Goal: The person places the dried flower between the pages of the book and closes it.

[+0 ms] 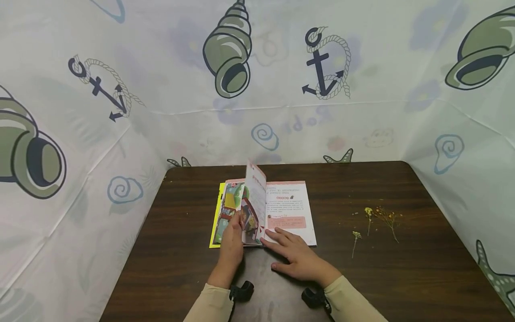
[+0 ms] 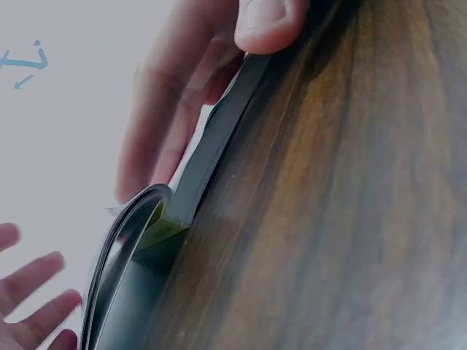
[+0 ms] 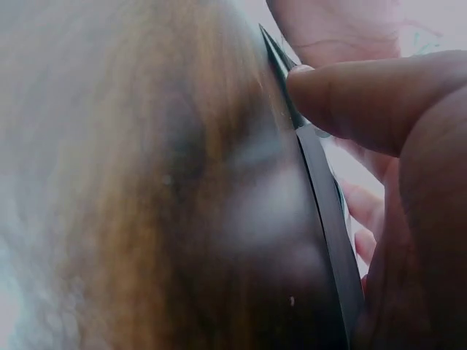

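Note:
A book (image 1: pixel 287 197) lies spread on the table, one leaf (image 1: pixel 255 188) standing up near its middle. My left hand (image 1: pixel 232 243) holds the left part of the book at its lower edge, fingers beside the raised leaf. In the left wrist view its thumb (image 2: pixel 270 22) sits at the book's thick edge (image 2: pixel 219 138), with the fingers over the pages. My right hand (image 1: pixel 295 255) rests spread over the lower edge of the right page. The right thumb (image 3: pixel 343 98) points at the book's edge in the right wrist view; the fingertips are partly hidden there.
Small dried flower sprigs (image 1: pixel 388 219) lie loose on the brown table (image 1: pixel 169 268) to the right of the book. A white sheet (image 1: pixel 181 129) printed with shells and anchors surrounds the table at the back and sides. Black bands (image 1: pixel 241 293) sit on both wrists.

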The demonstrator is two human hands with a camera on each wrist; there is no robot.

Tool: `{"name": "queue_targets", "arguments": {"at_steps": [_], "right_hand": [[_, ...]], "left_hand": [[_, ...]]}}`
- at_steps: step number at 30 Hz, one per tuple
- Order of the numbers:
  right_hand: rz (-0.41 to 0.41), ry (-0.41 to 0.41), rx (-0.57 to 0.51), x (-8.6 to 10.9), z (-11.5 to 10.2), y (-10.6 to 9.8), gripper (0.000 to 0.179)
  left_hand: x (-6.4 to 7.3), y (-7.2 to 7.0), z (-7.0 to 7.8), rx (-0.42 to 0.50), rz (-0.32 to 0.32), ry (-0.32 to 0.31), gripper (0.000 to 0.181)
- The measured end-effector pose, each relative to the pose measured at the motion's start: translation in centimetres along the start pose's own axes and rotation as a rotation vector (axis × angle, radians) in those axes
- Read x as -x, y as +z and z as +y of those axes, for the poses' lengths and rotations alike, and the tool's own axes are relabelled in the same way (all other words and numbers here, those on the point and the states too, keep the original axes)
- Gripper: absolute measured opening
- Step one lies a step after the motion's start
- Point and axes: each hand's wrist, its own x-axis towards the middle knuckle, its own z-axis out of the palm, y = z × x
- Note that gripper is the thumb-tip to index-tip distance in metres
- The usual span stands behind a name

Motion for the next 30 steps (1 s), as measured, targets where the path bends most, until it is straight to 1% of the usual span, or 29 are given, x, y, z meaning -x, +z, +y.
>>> {"name": "queue_targets", "arguments": {"at_steps": [1, 2, 3, 5, 6, 8, 10, 11, 13, 14, 16, 17, 19, 21, 22, 24, 25, 26, 28, 29, 30], "right_hand": [[-0.003, 0.002, 0.004, 0.02, -0.05, -0.03, 0.073], [-0.005, 0.002, 0.005, 0.02, -0.08, -0.05, 0.073], [-0.009, 0.003, 0.006, 0.06, -0.12, -0.08, 0.073], [-0.015, 0.004, 0.0, 0.09, -0.19, -0.13, 0.074], [-0.016, 0.004, -0.004, 0.11, -0.2, -0.14, 0.074], [-0.021, 0.006, -0.015, 0.13, -0.24, -0.18, 0.073], [-0.026, 0.009, -0.024, 0.14, -0.26, -0.22, 0.073], [-0.026, 0.011, -0.026, 0.13, -0.26, -0.24, 0.073], [-0.025, 0.014, -0.024, 0.13, -0.23, -0.26, 0.073], [-0.024, 0.014, -0.026, 0.14, -0.22, -0.29, 0.073], [-0.02, 0.008, -0.03, 0.14, -0.19, -0.31, 0.073], [-0.018, 0.004, -0.031, 0.14, -0.19, -0.31, 0.072], [-0.016, -0.006, -0.039, 0.13, -0.23, -0.33, 0.072], [-0.014, -0.012, -0.04, 0.14, -0.26, -0.34, 0.071], [-0.011, -0.014, -0.04, 0.14, -0.29, -0.37, 0.07], [-0.003, -0.016, -0.039, 0.16, -0.32, -0.41, 0.071], [0.002, -0.018, -0.038, 0.17, -0.33, -0.43, 0.071], [0.007, -0.021, -0.039, 0.17, -0.31, -0.43, 0.071], [0.015, -0.026, -0.044, 0.17, -0.29, -0.45, 0.071], [0.02, -0.029, -0.042, 0.13, -0.25, -0.39, 0.071], [0.02, -0.03, -0.044, 0.13, -0.24, -0.39, 0.071]], "left_hand": [[0.06, -0.04, 0.01, 0.018, 0.025, 0.016, 0.09], [0.09, -0.06, 0.06, 0.049, 0.048, 0.016, 0.087], [0.09, -0.07, 0.14, 0.064, 0.07, 0.0, 0.082], [0.05, 0.0, 0.16, 0.048, 0.15, -0.04, 0.07], [-0.03, 0.0, 0.16, 0.046, 0.179, -0.068, 0.065], [-0.2, -0.02, 0.16, 0.004, 0.231, -0.123, 0.058], [-0.4, -0.08, 0.04, -0.064, 0.251, -0.156, 0.055], [-0.49, -0.11, -0.07, -0.101, 0.246, -0.167, 0.056], [-0.61, -0.1, -0.33, -0.191, 0.212, -0.183, 0.061], [-0.63, -0.1, -0.41, -0.231, 0.198, -0.185, 0.065], [-0.64, -0.11, -0.63, -0.315, 0.194, -0.173, 0.072], [-0.6, -0.12, -0.68, -0.349, 0.195, -0.159, 0.073], [-0.41, -0.22, -0.66, -0.407, 0.189, -0.125, 0.065], [-0.36, -0.26, -0.62, -0.45, 0.159, -0.071, 0.055], [-0.35, -0.23, -0.59, -0.471, 0.127, -0.033, 0.052], [-0.43, -0.05, -0.63, -0.49, 0.036, 0.04, 0.057], [-0.49, 0.09, -0.64, -0.493, -0.011, 0.061, 0.061], [-0.54, 0.23, -0.66, -0.49, -0.049, 0.067, 0.065], [-0.59, 0.47, -0.7, -0.477, -0.094, 0.059, 0.068], [-0.6, 0.57, -0.72, -0.461, -0.099, 0.037, 0.065], [-0.57, 0.63, -0.71, -0.448, -0.091, 0.008, 0.059]]}}
